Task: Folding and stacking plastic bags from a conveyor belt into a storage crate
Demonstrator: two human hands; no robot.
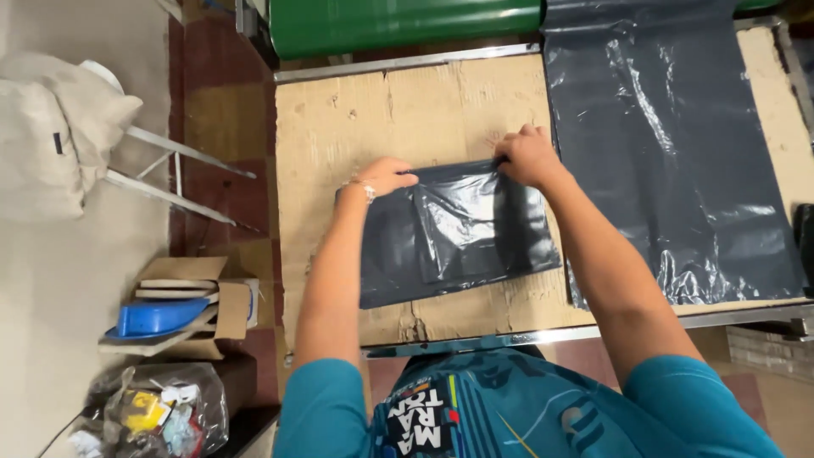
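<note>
Looks like a small packing workshop, pretty makeshift. Worn cardboard sheet (pixel 407 110) over a metal-edged table (pixel 543 337) as the work surface. Stack of grey plastic mailer bags (pixel 678 153) at 2 o'clock, green roll (pixel 398 21) at 12. Open cardboard box (pixel 199 309) at 8 o'clock on a tiled floor (pixel 216 119), clear bag of scraps (pixel 161 411) down at 7.

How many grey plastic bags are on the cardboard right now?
2. A small folded bag lies mid-table under the left hand and right hand; a large flat bag lies to its right. More may be stacked beneath it.
</note>
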